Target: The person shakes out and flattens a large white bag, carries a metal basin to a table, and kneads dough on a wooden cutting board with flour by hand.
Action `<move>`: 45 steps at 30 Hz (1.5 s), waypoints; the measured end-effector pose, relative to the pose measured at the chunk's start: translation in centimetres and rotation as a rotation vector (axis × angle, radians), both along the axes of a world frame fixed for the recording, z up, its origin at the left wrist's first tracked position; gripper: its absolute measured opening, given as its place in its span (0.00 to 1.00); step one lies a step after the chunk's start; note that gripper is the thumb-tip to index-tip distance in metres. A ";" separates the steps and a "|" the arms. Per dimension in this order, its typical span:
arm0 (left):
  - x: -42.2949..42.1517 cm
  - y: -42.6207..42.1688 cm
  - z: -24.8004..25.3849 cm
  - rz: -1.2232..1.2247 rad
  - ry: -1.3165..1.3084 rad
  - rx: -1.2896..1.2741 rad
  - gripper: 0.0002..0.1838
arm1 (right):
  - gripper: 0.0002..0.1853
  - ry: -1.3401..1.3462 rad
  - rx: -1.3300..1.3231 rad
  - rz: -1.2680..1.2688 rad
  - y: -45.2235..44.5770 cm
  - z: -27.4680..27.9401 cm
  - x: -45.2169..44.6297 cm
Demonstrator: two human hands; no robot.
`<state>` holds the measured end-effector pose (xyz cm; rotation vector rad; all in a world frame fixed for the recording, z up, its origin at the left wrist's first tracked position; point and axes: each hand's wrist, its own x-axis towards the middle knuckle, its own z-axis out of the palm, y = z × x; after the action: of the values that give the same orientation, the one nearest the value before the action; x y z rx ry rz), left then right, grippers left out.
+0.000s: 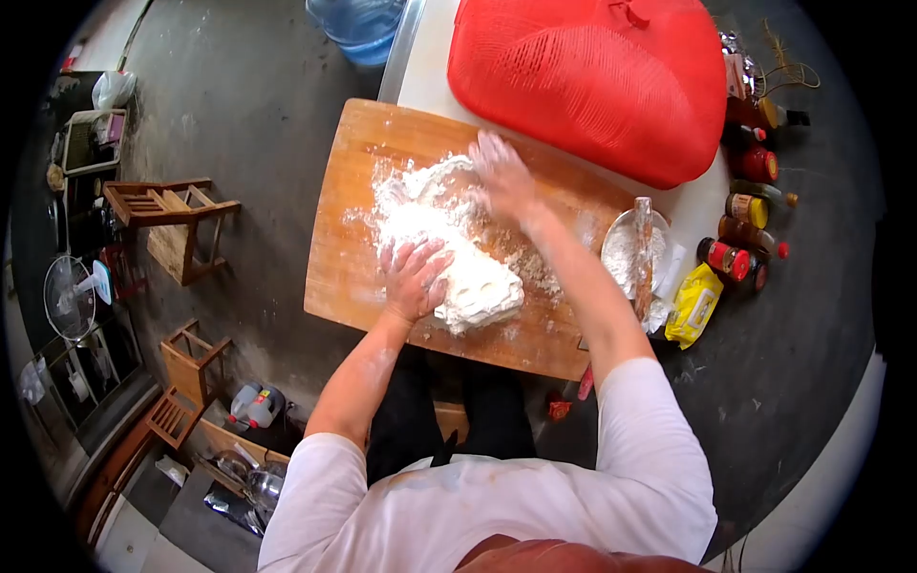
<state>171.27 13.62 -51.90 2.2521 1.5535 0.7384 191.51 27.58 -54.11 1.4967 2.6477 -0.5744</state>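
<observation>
On the wooden board (358,143) lies a thick, soft piece of dough (482,291), heavily dusted with white flour (420,196). My left hand (415,277) rests on the dough's left side, its fingers spread and floury. Farther up the board, my right hand (501,177) is over the far right edge of the loose flour, fingers stretched out and slightly blurred. Nothing shows in its grasp. Crumbs and flour are scattered between the dough and my right forearm.
A big red plastic cover (592,86) stands behind the board. At right are a bowl of flour (621,250) with a rolling pin (643,258) across it, a yellow packet (694,306) and several jars (723,258). A water jug (363,29) and wooden chairs (181,220) are to the left.
</observation>
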 end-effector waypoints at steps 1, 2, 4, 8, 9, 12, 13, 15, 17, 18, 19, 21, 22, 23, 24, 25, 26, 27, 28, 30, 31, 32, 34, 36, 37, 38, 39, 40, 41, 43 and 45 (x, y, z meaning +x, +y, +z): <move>0.0 0.0 -0.1 0.002 -0.004 -0.011 0.16 | 0.33 0.023 0.029 0.027 1.3 -0.4 -0.2; -0.1 0.0 -0.2 0.005 -0.002 -0.030 0.16 | 0.32 0.047 0.054 0.051 1.3 -0.7 -0.3; -0.2 0.3 -0.2 -0.004 0.026 -0.003 0.16 | 0.31 0.000 0.024 0.110 -1.3 -0.5 -0.2; 0.0 2.1 -0.1 -0.051 0.097 0.005 0.16 | 0.26 0.031 -0.283 0.135 -7.1 1.3 3.2; 0.1 2.6 -0.6 -0.062 0.093 0.010 0.16 | 0.26 -0.021 -0.444 0.055 -7.7 2.5 4.1; 0.6 4.3 -0.9 -0.082 0.158 0.036 0.15 | 0.26 0.262 -0.558 -0.244 -13.0 2.8 6.8; 0.8 5.0 -0.8 -0.101 0.163 0.030 0.15 | 0.26 0.602 -0.490 -0.446 -14.4 3.1 6.9; 1.4 6.0 -0.6 -0.107 0.204 0.021 0.15 | 0.29 0.773 -0.501 -0.574 -15.8 4.0 5.0; 1.9 6.8 -0.8 -0.108 0.243 0.015 0.14 | 0.36 0.872 -0.390 -0.725 -16.9 2.9 2.7; 2.1 7.1 -0.8 -0.122 0.246 0.017 0.14 | 0.36 0.877 -0.385 -0.737 -16.7 3.4 2.1; 2.3 7.5 -0.5 -0.137 0.186 -0.070 0.13 | 0.38 0.914 -0.503 -0.829 -16.2 4.6 1.7; 2.4 8.6 1.0 -0.171 0.116 -0.297 0.12 | 0.41 0.869 -0.566 -0.949 -15.6 5.3 0.8; 2.3 8.6 1.3 -0.176 0.120 -0.296 0.12 | 0.41 0.875 -0.565 -0.953 -16.3 5.9 0.0; 2.3 8.8 1.5 -0.136 -0.252 -0.520 0.13 | 0.41 0.708 -0.410 -0.878 -17.1 6.6 -1.2; 2.6 8.3 2.6 -0.202 -0.222 -0.496 0.15 | 0.40 0.543 -0.252 -0.795 -17.4 8.1 -2.7; 2.8 7.8 3.7 -0.267 -0.194 -0.470 0.16 | 0.42 0.598 -0.202 -0.731 -18.4 8.3 -3.8; 3.4 5.4 5.7 -0.424 0.241 -0.202 0.19 | 0.42 0.601 -0.201 -0.728 -18.8 8.6 -4.2; 4.0 3.8 6.8 -0.381 0.239 -0.302 0.19 | 0.43 0.711 -0.224 -0.711 -19.1 9.0 -4.3; 4.4 2.6 7.5 -0.337 0.235 -0.405 0.20 | 0.44 0.819 -0.250 -0.693 -19.5 9.2 -4.4; 3.7 1.1 6.0 -0.356 0.202 -0.328 0.21 | 0.44 0.682 -0.044 -0.719 -20.6 7.0 -4.4; 3.5 0.8 5.1 -0.377 0.173 -0.251 0.22 | 0.46 0.631 -0.060 -0.736 -20.7 5.9 -4.4; 3.6 0.8 4.0 -0.368 0.176 -0.255 0.22 | 0.48 0.581 -0.080 -0.751 -20.9 4.7 -4.3; 4.0 0.8 2.6 -0.396 0.171 -0.208 0.26 | 0.48 0.559 -0.091 -0.738 -20.1 3.8 -3.9; 4.5 1.6 1.2 -0.410 0.261 -0.180 0.28 | 0.47 0.500 -0.149 -0.779 -19.2 3.1 -3.0; 4.9 2.1 0.7 -0.422 0.259 -0.168 0.28 | 0.47 0.501 -0.159 -0.770 -18.9 2.7 -2.6; 5.3 2.7 0.1 -0.439 0.257 -0.153 0.28 | 0.47 0.528 -0.203 -0.822 -18.6 2.3 -2.2; 5.8 3.4 -0.2 -0.434 0.258 -0.157 0.28 | 0.47 0.554 -0.245 -0.875 -17.8 2.5 -1.9; 6.3 4.0 -0.5 -0.438 0.242 -0.161 0.28 | 0.47 0.554 -0.249 -0.870 -17.2 2.9 -1.6; 6.7 4.6 -0.8 -0.441 0.225 -0.165 0.27 | 0.47 0.552 -0.306 -0.922 -16.7 3.4 -1.3; 7.5 5.8 -1.3 -0.451 0.252 -0.209 0.27 | 0.47 0.547 -0.364 -0.977 -16.0 3.4 -0.8; 8.2 6.7 -1.6 -0.468 0.273 -0.252 0.27 | 0.51 0.532 -0.357 -0.992 -15.5 2.7 -0.4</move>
<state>179.45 20.33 -53.46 2.4507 1.0702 0.1040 191.14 12.07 -51.38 2.7182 1.6613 -1.5563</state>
